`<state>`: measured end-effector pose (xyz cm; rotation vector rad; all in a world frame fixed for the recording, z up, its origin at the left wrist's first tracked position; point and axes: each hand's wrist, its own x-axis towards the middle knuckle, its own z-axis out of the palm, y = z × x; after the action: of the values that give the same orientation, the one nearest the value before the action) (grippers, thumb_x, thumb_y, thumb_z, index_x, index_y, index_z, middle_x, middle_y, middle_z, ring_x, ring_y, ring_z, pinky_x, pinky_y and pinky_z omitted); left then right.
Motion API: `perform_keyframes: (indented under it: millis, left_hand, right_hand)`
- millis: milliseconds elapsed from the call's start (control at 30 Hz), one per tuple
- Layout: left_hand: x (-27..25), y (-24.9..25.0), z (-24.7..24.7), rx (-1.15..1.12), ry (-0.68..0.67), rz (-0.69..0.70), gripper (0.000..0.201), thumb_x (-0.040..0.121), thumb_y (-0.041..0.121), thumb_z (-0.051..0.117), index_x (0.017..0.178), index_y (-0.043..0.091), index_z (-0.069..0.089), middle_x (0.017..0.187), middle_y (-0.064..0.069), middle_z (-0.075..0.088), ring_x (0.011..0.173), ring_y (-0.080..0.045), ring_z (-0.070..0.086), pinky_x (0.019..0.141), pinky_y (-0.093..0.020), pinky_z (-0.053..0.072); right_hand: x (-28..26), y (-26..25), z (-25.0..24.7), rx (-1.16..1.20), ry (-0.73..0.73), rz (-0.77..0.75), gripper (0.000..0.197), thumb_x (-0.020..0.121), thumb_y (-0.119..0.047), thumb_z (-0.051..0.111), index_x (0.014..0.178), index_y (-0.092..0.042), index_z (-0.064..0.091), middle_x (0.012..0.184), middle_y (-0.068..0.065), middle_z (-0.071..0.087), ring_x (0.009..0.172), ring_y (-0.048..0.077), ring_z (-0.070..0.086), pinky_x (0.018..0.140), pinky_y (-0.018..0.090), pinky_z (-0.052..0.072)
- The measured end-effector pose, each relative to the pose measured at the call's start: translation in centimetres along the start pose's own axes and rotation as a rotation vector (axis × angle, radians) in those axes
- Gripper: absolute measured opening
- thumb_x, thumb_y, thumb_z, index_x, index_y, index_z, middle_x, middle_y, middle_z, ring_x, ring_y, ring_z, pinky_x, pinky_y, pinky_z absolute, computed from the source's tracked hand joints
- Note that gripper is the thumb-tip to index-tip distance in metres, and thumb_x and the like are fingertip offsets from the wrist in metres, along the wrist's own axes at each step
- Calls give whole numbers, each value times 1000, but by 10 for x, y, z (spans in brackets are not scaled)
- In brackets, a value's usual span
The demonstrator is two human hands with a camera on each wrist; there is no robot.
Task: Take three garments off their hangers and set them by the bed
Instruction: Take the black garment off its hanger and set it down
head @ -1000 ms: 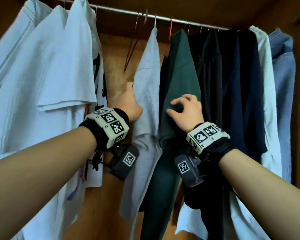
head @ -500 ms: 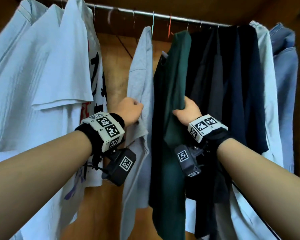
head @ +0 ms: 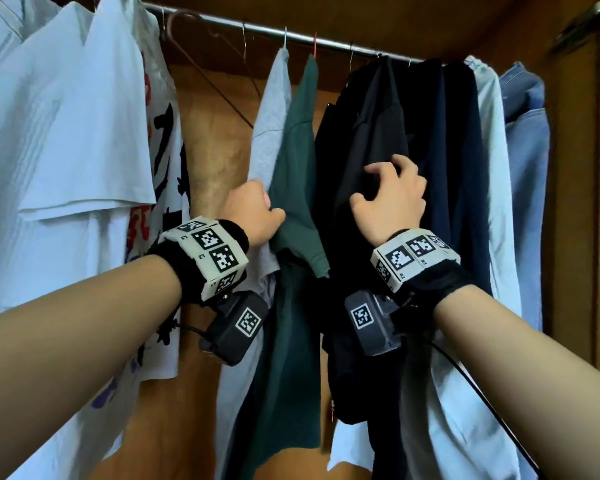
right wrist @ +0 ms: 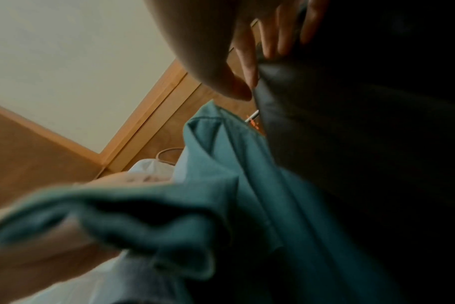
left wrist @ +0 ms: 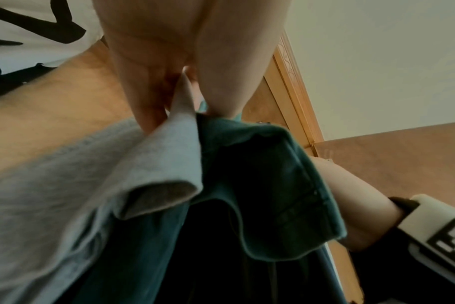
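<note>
Change: right hand (head: 388, 202) off the green shirt (head: 293, 188) since half a second ago, now further right on the black garment (head: 368, 133); green shirt now bunched with the grey shirt (head: 271, 109) in the left hand (head: 253, 213).
Left grip: closed tight, pinching a grey sleeve and a green sleeve together between thumb and fingers (left wrist: 148, 98).
Right grip: fingers (right wrist: 249, 61) spread and hooked, tips pressing into a fold of black cloth; not closed round it.
Shirts: grey and green side by side, both on hangers on the rail (head: 326, 39), sleeves drawn toward the left hand.
Black garment: on the rail, right of the green shirt, a gap between them.
Surroundings: white shirts (head: 66, 133) hanging left; bare wire hanger (head: 201, 57) beside them; dark and pale blue clothes (head: 520, 133) right; wooden wardrobe back (head: 215, 140) behind.
</note>
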<state>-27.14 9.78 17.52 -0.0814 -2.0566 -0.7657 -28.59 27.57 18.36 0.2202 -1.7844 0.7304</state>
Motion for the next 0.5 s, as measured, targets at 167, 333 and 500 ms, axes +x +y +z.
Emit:
perform_keyframes:
  millis: [167,333,500]
  left_hand:
    - [-2,-6,-3,74,89,-11,12,80,17,60,85,9,52,108,-19,60,102,-35,55,84,-37,43]
    - [0,-21,-5,36,101,-104,26,83,7,55,108,4,49,121,-22,49,104,-39,54,87,-39,42]
    - [-12,-20,4,-20,183,21,68,74,-6,50,130,28,38,136,-15,27,113,-37,46,94,-41,42]
  right_hand:
    - [11,20,2,-22,-213,224,58,80,-28,60,135,-33,43,159,0,6,142,28,15,114,45,25]
    - [15,40,4,24,-207,319,66,84,-27,53,143,-6,31,157,7,18,140,31,26,114,46,25]
    - [9,45,3,241,-289,217,62,86,-21,54,144,-7,34,152,9,34,139,23,33,115,29,25]
